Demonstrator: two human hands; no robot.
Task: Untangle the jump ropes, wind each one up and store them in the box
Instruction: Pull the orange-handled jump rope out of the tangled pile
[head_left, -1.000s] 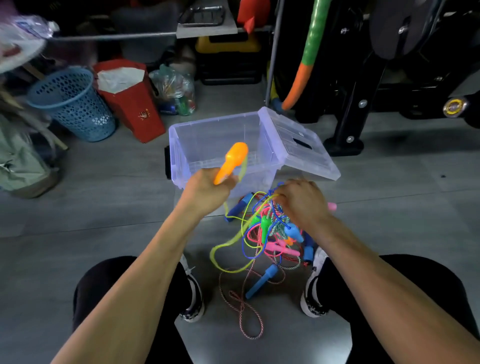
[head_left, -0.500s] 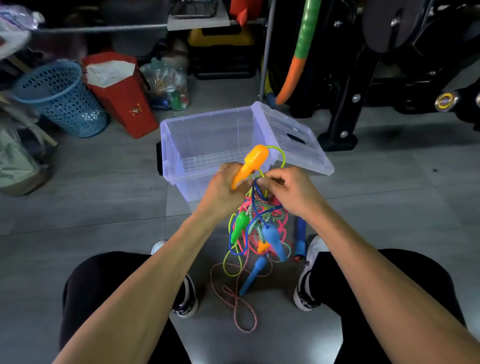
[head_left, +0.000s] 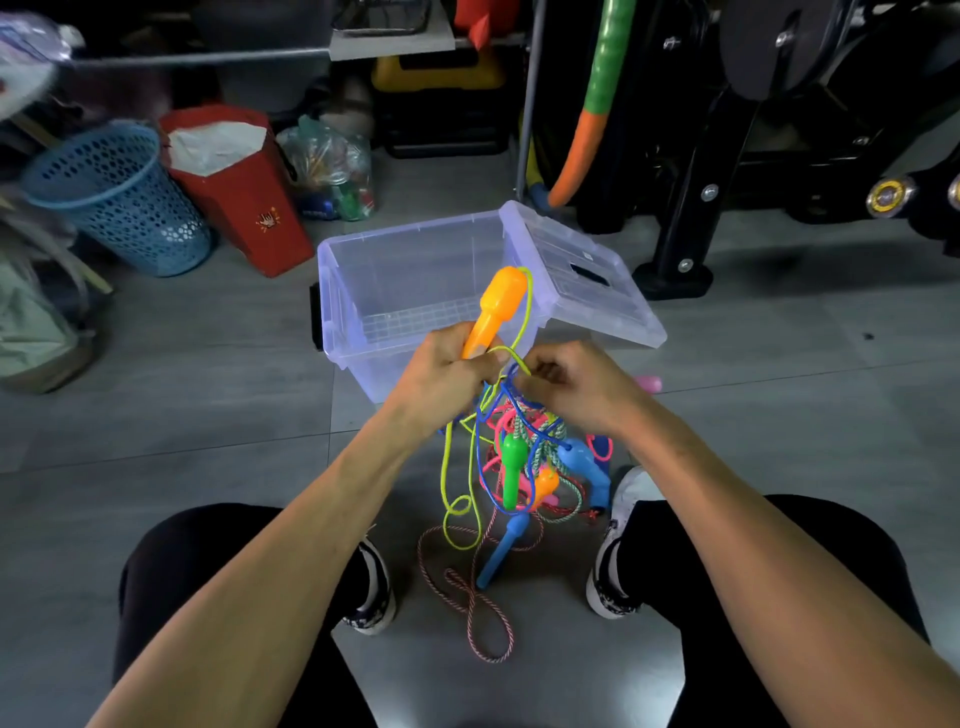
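Two hands up at frame centre, just in front of the clear box. My left hand has its fingers clamped round the lower end of the orange handle, which tilts up and to the right, its fat end over the box's near wall. The yellow-green cord leaves the handle's top, loops down its right side and crosses into my right hand. Right-hand fingers are curled together, pinching that cord and a blue cord at the top of the tangle.

The tangle of jump ropes hangs below both hands, lower centre of frame, between my shoes. In it: a green handle, a smaller orange handle, a light-blue handle, pink cord, braided cord. A blue stick handle slants down with its tip on the floor. The red-and-white twisted rope trails in loops on the grey floor at bottom centre. A pink handle tip shows just right of my right wrist.

Box sits open at centre, nothing inside, its lid leaning off its right edge. A blue mesh basket and a red bag stand upper left; black gym equipment upper right.
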